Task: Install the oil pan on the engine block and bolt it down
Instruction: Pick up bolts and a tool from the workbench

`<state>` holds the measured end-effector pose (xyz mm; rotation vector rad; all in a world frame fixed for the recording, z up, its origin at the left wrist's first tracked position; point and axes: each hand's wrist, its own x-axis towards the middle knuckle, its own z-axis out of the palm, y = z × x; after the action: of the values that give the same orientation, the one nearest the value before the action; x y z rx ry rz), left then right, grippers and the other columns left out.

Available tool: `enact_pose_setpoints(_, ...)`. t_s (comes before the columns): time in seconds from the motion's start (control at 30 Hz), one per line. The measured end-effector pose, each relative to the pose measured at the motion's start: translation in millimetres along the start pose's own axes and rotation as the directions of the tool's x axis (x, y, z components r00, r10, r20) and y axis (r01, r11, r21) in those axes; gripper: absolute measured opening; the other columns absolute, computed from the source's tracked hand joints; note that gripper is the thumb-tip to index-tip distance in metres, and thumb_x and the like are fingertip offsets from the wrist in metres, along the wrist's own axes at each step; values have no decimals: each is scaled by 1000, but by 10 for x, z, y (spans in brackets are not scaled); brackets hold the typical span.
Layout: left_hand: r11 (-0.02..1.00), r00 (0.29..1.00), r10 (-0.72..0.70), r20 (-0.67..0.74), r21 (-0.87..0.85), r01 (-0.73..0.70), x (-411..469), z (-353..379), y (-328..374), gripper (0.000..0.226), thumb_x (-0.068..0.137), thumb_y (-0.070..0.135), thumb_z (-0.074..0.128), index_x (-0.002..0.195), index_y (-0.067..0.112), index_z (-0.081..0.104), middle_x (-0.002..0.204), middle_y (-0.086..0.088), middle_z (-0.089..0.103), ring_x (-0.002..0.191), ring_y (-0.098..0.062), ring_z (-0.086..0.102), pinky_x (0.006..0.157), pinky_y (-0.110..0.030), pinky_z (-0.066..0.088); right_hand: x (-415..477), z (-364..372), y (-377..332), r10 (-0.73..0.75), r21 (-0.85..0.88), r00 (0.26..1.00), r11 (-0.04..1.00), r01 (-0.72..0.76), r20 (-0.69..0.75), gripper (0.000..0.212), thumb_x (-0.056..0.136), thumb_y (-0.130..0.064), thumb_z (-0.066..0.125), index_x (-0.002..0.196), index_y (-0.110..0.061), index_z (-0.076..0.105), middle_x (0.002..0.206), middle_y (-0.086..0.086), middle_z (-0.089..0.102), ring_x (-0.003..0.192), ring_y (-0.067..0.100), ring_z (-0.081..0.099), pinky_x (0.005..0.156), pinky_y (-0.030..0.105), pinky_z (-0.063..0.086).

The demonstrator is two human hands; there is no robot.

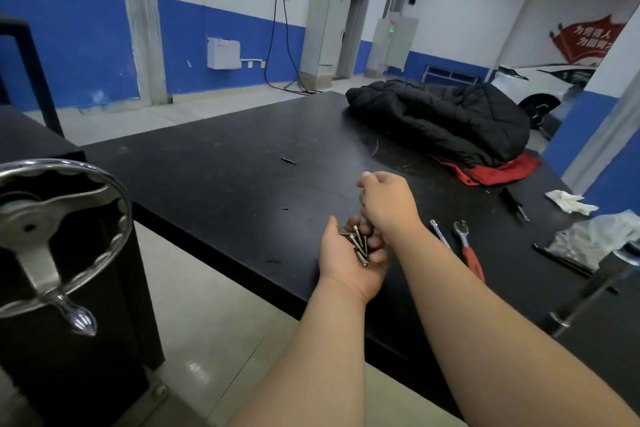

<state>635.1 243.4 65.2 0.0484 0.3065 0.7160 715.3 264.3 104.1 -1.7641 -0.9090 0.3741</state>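
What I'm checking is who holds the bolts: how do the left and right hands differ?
The left hand lies palm up; the right hand is back up. The left hand cups a bunch of bolts; the right hand's curled fingers hide whether it holds anything. The left hand sits nearer the table edge; the right hand is just beyond, over its fingertips. Both are bare and over the black table.

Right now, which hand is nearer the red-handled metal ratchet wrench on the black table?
Right. The right hand is just left of the red-handled metal ratchet wrench; the left hand, cupping steel bolts, sits farther left.
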Motion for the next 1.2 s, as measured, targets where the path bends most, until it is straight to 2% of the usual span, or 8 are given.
enact_pose_setpoints(0.13, 1000, 998, -23, 62, 23, 21, -27, -16, -6, 47, 95, 52, 31, 82, 15, 58, 64, -6, 63, 43, -20, 56, 40, -17, 42, -353, -27, -131, -314, -284, 949, 910, 301, 0, 24, 90, -30, 46, 71, -20, 56, 55, -7, 57, 56, 12, 60, 52, 26, 43)
enact_pose_setpoints(0.23, 999, 991, -28, 130, 32, 24, -36, -29, 4, 54, 96, 49, 29, 98, 13, 70, 92, -13, 72, 84, -29, 69, 76, -33, 51, -443, -54, -68, -380, -446, 922, 815, 371, 73, 17, 91, -36, 47, 80, -28, 58, 73, -8, 66, 74, 16, 59, 66, 29, 43)
enact_pose_setpoints(0.53, 996, 996, -36, 83, 88, 29, -24, 5, 17, 50, 96, 50, 32, 98, 11, 63, 94, -12, 67, 84, -26, 65, 73, -33, 49, -511, -188, 56, -408, -478, 902, 771, 422, 139, 17, 83, -37, 52, 81, -32, 69, 92, -13, 49, 91, 7, 47, 73, 25, 42)
enact_pose_setpoints(0.63, 996, 1000, -8, 13, 91, 6, -15, 29, 15, 38, 95, 47, 40, 73, 18, 53, 60, -2, 53, 42, -12, 49, 31, -15, 31, -260, -585, 118, -254, -482, 964, 856, 186, -80, 25, 83, -37, 54, 99, -24, 68, 110, 1, 61, 100, 11, 60, 82, 23, 47)
enact_pose_setpoints(0.77, 994, 1000, -17, -2, 107, 17, -45, 14, 10, 41, 94, 47, 45, 66, 19, 53, 64, 1, 59, 42, -10, 51, 27, -12, 23, -72, -1147, 415, 302, -846, 940, 448, -289, -162, 66, 85, -55, 52, 135, -13, 42, 138, 16, 41, 122, 37, 42, 97, 42, 38)
enact_pose_setpoints(1.0, 984, 999, -27, -31, 173, 32, -67, 18, -27, 43, 97, 45, 43, 60, 22, 44, 49, 7, 42, 32, -6, 32, 26, -13, 20, 25, -956, 400, 346, -974, 938, 202, -103, -28, 52, 88, -16, 53, 139, -12, 40, 130, 9, 53, 112, 31, 55, 88, 37, 50)
enact_pose_setpoints(1.13, 950, 997, 13, -81, 312, 13, -159, 25, -51, 51, 95, 50, 44, 53, 22, 39, 47, 7, 31, 33, -7, 22, 28, -14, 16, -24, -752, 381, 344, -916, 937, 351, -197, -69, 47, 89, -15, 54, 131, -4, 36, 128, 16, 51, 115, 33, 52, 90, 39, 45)
enact_pose_setpoints(1.2, 912, 990, 61, -128, 409, -3, -226, 40, -24, 48, 95, 51, 44, 57, 22, 36, 47, 7, 31, 34, -8, 20, 31, -14, 14, -55, -706, 302, 325, -827, 945, 540, -154, 36, 25, 93, -13, 45, 113, 0, 50, 99, 21, 63, 84, 32, 64, 66, 34, 49)
